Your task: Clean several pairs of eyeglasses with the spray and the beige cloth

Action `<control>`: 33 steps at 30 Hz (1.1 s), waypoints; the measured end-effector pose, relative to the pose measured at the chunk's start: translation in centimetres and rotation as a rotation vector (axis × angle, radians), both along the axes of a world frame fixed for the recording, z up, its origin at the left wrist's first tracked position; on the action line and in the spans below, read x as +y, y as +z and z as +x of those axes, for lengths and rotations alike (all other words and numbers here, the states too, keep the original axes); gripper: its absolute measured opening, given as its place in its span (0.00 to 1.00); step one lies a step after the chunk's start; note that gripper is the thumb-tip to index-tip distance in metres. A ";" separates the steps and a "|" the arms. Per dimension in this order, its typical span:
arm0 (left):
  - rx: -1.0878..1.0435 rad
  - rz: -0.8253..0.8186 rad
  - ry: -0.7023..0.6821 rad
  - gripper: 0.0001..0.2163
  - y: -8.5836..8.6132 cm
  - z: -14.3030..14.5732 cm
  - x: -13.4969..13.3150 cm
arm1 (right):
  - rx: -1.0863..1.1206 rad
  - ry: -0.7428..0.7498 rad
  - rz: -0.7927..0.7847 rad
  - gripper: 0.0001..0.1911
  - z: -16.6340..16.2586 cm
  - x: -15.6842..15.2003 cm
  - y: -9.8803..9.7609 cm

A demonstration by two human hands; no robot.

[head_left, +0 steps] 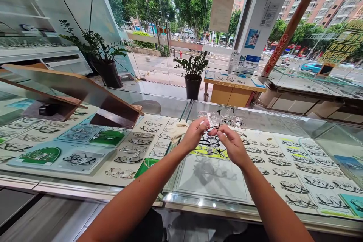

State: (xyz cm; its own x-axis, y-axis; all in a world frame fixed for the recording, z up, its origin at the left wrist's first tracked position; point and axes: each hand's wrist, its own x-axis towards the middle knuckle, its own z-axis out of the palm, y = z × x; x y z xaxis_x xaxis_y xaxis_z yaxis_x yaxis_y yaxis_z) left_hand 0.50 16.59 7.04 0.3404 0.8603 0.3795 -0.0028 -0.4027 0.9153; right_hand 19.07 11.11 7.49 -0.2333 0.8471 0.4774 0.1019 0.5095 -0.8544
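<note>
Over the glass counter, a pair of eyeglasses (219,119) is held up between both hands. Its dark slim part stands nearly upright, while the rest blends with the frames behind. My left hand (196,131) pinches the eyeglasses from the left, thumb and fingers pressed together. On the other side my right hand (231,141) is closed around the dark part with its fingertips. A cream cloth (178,131) lies on the glass just left of my left hand. Beneath the hands, a pale tray-like panel (211,177) carries their shadow.
The glass display counter (172,200) holds rows of eyeglasses (138,141) on both sides. Two slanted mirror-like boards (110,102) stand at left. Beyond are a potted plant (193,83), a wooden cabinet (238,98) and the shop window facing a street.
</note>
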 end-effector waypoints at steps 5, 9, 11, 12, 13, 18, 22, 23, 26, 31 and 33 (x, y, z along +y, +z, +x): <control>0.071 0.031 -0.012 0.24 0.0 0.1 -0.4 | 0.120 -0.054 -0.046 0.14 0.4 0.5 0.1; 0.183 0.036 -0.037 0.23 -0.4 0.2 -0.5 | 0.173 -0.111 -0.051 0.14 0.7 0.8 0.2; 0.211 0.038 -0.050 0.23 -0.6 0.3 -0.7 | 0.186 -0.130 -0.056 0.14 0.7 0.9 0.1; 0.222 0.042 -0.056 0.22 -0.7 0.4 -0.7 | 0.187 -0.137 -0.059 0.15 0.7 1.0 0.0; 0.230 0.045 -0.062 0.22 -0.7 0.4 -0.8 | 0.186 -0.140 -0.062 0.15 0.7 1.0 0.0; 0.203 0.057 -0.049 0.23 -0.5 0.0 -0.2 | 0.184 -0.143 -0.066 0.15 0.9 1.2 -0.2; 0.100 0.066 0.228 0.20 -0.6 -2.5 3.5 | 0.188 -0.155 -0.057 0.15 1.1 1.4 -0.2; 0.090 0.047 0.342 0.17 -0.8 -3.5 4.7 | 0.185 -0.161 -0.056 0.15 1.1 1.5 -0.2; 0.202 -0.066 0.738 0.07 -1.8 -6.5 8.1 | 0.174 -0.185 -0.060 0.15 1.3 1.7 -0.4; 0.281 -0.118 0.871 0.09 -3.8 -10.6 10.6 | 0.171 -0.223 -0.067 0.14 1.6 2.1 -0.8; 0.307 -0.126 0.882 0.09 -4.6 -11.6 10.9 | 0.168 -0.230 -0.071 0.14 1.7 2.3 -0.9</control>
